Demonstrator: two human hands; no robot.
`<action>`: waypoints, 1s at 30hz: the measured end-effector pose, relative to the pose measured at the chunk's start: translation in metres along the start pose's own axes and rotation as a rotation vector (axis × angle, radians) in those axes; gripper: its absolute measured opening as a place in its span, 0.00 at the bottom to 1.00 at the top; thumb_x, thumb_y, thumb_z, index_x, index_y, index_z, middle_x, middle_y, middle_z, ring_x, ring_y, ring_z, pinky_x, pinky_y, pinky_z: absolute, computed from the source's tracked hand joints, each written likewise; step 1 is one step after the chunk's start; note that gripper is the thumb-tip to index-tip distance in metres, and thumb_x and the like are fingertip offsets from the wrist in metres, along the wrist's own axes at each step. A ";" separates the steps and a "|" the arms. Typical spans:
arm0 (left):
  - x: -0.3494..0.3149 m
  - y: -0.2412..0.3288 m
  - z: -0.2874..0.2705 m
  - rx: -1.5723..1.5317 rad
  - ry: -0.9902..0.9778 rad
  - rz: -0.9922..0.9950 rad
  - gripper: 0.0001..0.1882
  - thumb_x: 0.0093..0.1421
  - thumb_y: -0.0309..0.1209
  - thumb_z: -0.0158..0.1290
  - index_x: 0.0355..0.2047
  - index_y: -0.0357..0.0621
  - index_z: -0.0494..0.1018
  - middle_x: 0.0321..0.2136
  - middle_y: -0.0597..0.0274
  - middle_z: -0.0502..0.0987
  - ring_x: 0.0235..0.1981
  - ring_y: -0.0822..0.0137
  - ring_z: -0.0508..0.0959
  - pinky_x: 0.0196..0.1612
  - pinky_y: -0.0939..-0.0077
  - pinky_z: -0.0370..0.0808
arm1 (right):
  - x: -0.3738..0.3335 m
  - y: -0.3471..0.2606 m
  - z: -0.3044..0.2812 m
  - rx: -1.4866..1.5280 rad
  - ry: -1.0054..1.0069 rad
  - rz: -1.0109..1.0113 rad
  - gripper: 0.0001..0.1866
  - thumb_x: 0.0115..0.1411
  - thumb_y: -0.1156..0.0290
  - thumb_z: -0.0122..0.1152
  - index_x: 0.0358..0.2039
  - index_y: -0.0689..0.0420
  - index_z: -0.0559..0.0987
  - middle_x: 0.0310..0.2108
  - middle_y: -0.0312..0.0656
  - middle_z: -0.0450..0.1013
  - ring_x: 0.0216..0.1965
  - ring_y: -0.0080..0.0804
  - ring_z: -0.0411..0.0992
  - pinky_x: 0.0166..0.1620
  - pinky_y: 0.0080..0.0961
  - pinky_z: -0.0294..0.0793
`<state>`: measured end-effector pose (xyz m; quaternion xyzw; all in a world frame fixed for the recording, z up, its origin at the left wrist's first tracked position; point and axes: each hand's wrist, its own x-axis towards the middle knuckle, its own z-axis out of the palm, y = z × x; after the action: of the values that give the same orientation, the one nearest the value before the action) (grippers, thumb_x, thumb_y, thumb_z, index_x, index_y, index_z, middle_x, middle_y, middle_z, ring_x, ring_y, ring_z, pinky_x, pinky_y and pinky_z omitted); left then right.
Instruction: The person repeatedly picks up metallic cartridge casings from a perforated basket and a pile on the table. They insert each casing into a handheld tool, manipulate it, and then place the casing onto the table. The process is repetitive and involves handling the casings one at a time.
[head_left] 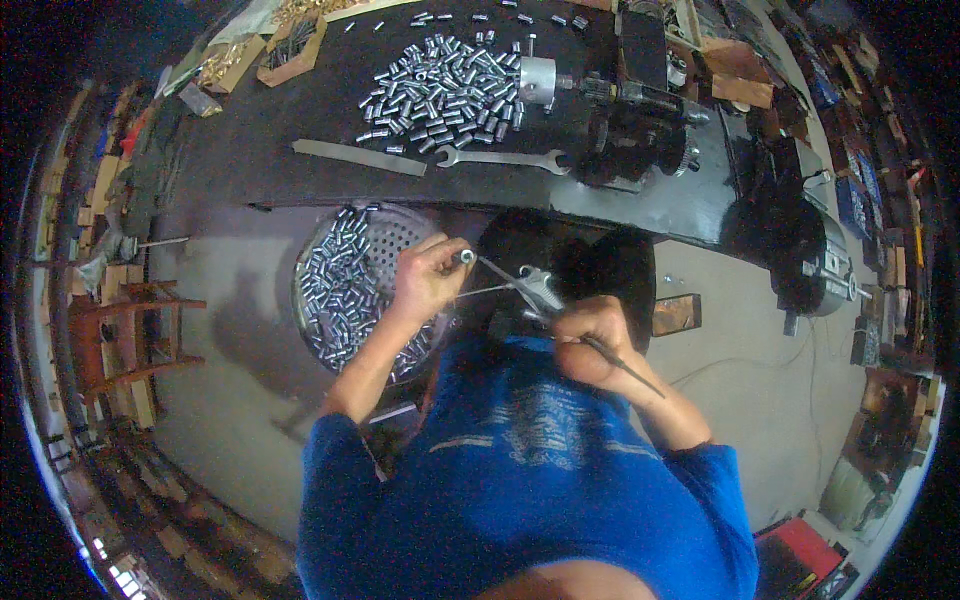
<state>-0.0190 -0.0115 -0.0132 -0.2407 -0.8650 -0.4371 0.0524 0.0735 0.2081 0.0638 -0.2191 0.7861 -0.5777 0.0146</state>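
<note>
My left hand (430,275) is closed in a pinch on a small shiny metal sleeve (465,257), with its round end showing. To its right my right hand (592,340) is wrapped round a metal tool with a jaw-like head (537,288). Thin rods reach from that head toward my left hand, and a slim dark shank (625,367) sticks out behind my right fist. I cannot make out the tool's exact kind. Beside my left forearm is a round perforated metal tray (400,243), its left side heaped with small metal sleeves (340,290).
Ahead runs a dark workbench (250,160) with a pile of metal sleeves (440,90), a flat metal strip (360,157), an open-ended wrench (505,160) and a chuck (537,80) on a machine. A wooden stool (135,335) stands left; a small box (677,315) lies right.
</note>
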 end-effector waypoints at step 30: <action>0.162 -0.025 -0.013 0.521 0.005 0.123 0.10 0.44 0.31 0.55 0.28 0.44 0.74 0.27 0.53 0.74 0.30 0.53 0.75 0.33 0.60 0.71 | -0.039 0.044 0.011 0.154 0.195 0.158 0.13 0.42 0.73 0.51 0.09 0.58 0.58 0.10 0.31 0.53 0.16 0.14 0.51 0.17 0.20 0.47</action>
<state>-0.1745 0.0257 0.0249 -0.2703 -0.9319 -0.1965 0.1411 0.0968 0.2229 0.0109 -0.0978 0.7520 -0.6519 0.0005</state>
